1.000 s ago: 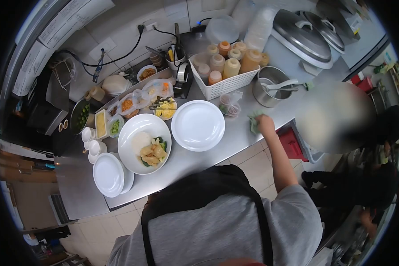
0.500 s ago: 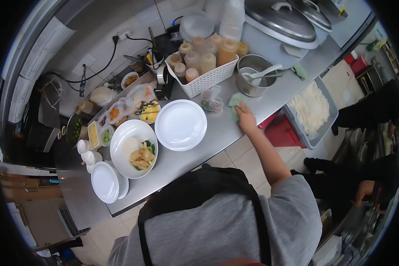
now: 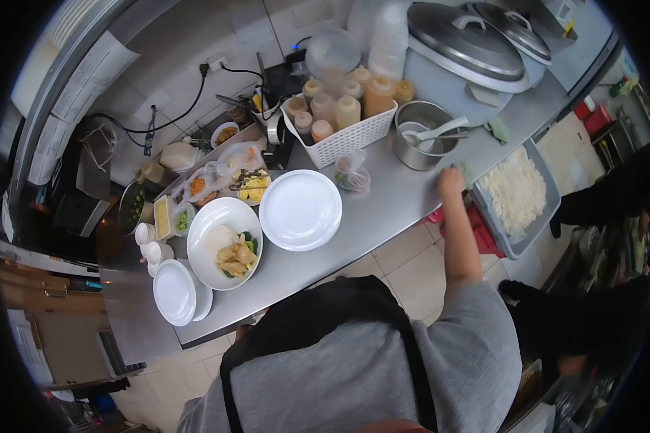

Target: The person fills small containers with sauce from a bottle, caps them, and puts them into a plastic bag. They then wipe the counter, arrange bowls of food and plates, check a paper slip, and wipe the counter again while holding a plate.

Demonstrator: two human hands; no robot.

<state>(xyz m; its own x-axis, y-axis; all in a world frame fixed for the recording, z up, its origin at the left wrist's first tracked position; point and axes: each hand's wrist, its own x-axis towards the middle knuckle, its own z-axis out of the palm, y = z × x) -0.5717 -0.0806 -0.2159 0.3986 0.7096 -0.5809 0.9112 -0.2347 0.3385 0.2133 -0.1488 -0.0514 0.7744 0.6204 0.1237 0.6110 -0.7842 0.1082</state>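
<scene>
My right hand (image 3: pixel 451 182) is at the counter's front edge, closed on a green cloth (image 3: pixel 467 173), which is partly hidden behind the fingers. Just beyond it stands a steel pot (image 3: pixel 417 157) with a ladle (image 3: pixel 444 133) leaning in it. To the right is a grey tub (image 3: pixel 513 249) of white, rice-like food. My left hand cannot be made out; the apron and body block that side. Farther left on the counter are a flat white plate (image 3: pixel 300 209) and a white bowl (image 3: pixel 198 252) holding rice, pale pieces and greens.
A white basket (image 3: pixel 350 141) of sauce bottles stands at the back, with a knotted plastic bag (image 3: pixel 353 179) before it. Large lidded cookers (image 3: pixel 477 76) fill the back right. Stacked white containers (image 3: pixel 175 292) sit at the left. A person in dark clothes (image 3: pixel 599 195) is at the right.
My right hand has moved right along the counter with the green cloth, from beside the plastic bag to the front edge near the grey tub. The view has shifted slightly.
</scene>
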